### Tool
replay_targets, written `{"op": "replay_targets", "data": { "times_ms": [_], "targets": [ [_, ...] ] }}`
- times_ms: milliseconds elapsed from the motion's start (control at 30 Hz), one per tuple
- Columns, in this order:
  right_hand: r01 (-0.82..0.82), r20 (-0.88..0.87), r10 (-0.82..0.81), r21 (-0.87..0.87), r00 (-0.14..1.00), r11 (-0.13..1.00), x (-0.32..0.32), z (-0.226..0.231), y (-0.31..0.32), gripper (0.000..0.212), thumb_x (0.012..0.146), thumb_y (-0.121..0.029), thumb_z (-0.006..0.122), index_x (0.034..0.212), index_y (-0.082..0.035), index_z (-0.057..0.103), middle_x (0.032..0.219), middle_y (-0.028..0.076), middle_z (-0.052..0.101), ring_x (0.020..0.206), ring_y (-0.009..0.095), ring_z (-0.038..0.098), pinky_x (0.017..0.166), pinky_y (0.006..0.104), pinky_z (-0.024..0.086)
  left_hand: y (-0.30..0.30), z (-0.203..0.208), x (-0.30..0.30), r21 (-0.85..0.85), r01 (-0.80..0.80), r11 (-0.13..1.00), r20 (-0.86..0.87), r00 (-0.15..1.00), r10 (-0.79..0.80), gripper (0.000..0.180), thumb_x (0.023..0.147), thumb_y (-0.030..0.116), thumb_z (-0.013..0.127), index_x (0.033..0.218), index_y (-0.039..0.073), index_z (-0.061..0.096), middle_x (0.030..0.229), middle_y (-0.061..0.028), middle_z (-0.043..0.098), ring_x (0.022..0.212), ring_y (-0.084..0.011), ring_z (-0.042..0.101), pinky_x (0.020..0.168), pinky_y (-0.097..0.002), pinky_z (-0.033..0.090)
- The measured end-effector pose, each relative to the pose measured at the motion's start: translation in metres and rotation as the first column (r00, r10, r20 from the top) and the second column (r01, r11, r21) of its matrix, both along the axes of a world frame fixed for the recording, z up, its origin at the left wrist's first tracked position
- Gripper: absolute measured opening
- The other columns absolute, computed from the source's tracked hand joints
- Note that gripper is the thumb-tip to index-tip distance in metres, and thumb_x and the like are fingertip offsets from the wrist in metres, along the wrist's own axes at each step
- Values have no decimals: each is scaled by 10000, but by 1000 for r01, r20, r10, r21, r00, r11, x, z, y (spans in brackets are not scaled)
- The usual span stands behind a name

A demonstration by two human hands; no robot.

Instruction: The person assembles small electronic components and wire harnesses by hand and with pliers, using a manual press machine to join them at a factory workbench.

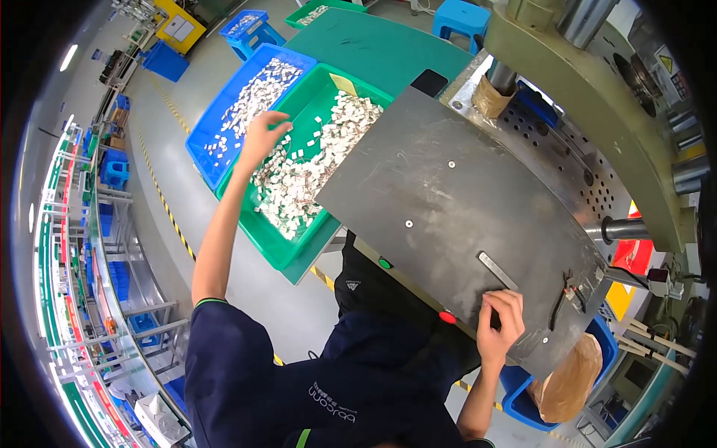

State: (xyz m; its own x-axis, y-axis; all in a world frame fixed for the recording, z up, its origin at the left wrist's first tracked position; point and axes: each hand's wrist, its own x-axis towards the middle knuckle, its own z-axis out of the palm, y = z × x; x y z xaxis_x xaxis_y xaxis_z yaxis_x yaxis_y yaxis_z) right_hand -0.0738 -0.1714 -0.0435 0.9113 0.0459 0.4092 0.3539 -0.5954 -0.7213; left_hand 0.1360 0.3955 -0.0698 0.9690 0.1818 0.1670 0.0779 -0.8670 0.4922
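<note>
My left hand [264, 137] is over the left side of a green bin [282, 257], its thumb and forefinger stretched out with a small gap between them. Below and beside it lie many small white pieces [302, 183] with short leads. A blue bin [205, 123] of similar pieces adjoins on the left. My right hand [502, 322] rests low over a dark metal plate [441, 187], fingers curled in toward the thumb. Whatever those fingers hold, if anything, is hidden. Close to its fingertips lies a flat metal bar [497, 269].
Black-handled pliers [560, 302] lie at the plate's right end. Green and red buttons [447, 317] line its near edge. A large press frame [597, 82] rises behind. At lower right, a blue chair [523, 407] bears brown paper [571, 377]. Shelving [112, 276] stands far left.
</note>
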Motion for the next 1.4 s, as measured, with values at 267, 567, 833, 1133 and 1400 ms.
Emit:
{"op": "replay_targets", "data": {
  "times_ms": [267,567,833,1133,1400],
  "targets": [
    [-9,37,7,50,999,999,1,0,0,211,767,138,724,928,1,731,962,113,721,886,316,676,791,385,553,-34,-45,21,8,169,986,-204,965,-164,252,875,200,829,1029,6,784,1013,-163,720,898,-283,732,826,-400,582],
    [-15,24,13,97,1000,995,4,0,0,202,778,143,719,922,2,729,952,112,719,863,301,676,778,375,550,-15,-3,-1,-309,-52,950,-229,973,-21,168,883,127,765,961,-21,752,920,-109,782,860,-154,730,778,-304,563],
    [-4,-13,6,129,1000,992,3,0,0,192,783,143,718,921,8,730,946,114,720,844,289,681,768,369,552,1,-11,2,-564,-120,817,-125,990,59,221,929,23,585,1119,-7,693,902,-84,761,784,-137,683,737,-292,552],
    [0,-61,9,141,998,990,2,0,2,179,788,136,720,917,12,729,926,116,722,826,283,681,755,362,553,-41,-47,-9,103,77,992,-73,995,-70,259,844,266,771,916,18,787,815,-168,661,788,-303,660,729,-461,508],
    [6,-66,4,148,998,989,5,0,3,179,791,137,717,917,11,731,928,119,722,823,286,681,756,363,551,-35,-34,-3,105,130,986,-121,986,-117,318,743,287,849,890,13,782,776,-129,618,719,-257,615,666,-421,493]
  ]
}}
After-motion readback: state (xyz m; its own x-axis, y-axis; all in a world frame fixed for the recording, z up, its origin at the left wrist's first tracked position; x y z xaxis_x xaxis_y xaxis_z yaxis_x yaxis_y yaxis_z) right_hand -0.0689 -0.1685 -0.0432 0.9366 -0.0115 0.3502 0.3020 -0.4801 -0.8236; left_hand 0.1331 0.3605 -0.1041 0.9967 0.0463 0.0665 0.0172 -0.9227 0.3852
